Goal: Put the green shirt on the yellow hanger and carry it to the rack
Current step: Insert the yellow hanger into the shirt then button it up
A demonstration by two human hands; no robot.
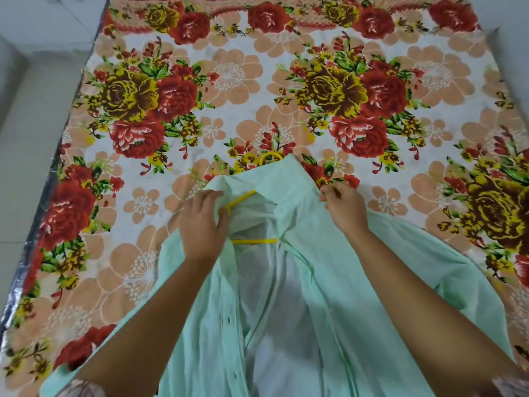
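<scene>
Head view, shirt: the pale green button-front shirt [315, 253] lies open on the floral-printed sheet [229, 81], collar away from the person. Its hem is cut off at the lower frame edge.
Head view, hanger: the thin yellow plastic hanger [254, 241] sits inside the shirt's neck opening. Only the hook tip above the collar, one sloped arm and part of the bottom bar show. Its right half is hidden under fabric.
Head view, left hand [204, 224]: fingers curled, gripping the shirt's left collar edge. Contact with the hanger cannot be determined.
Head view, right hand [345, 210]: fingertips pinch shirt fabric at the right shoulder.
Head view, support: whatever is under the sheet is concealed.
</scene>
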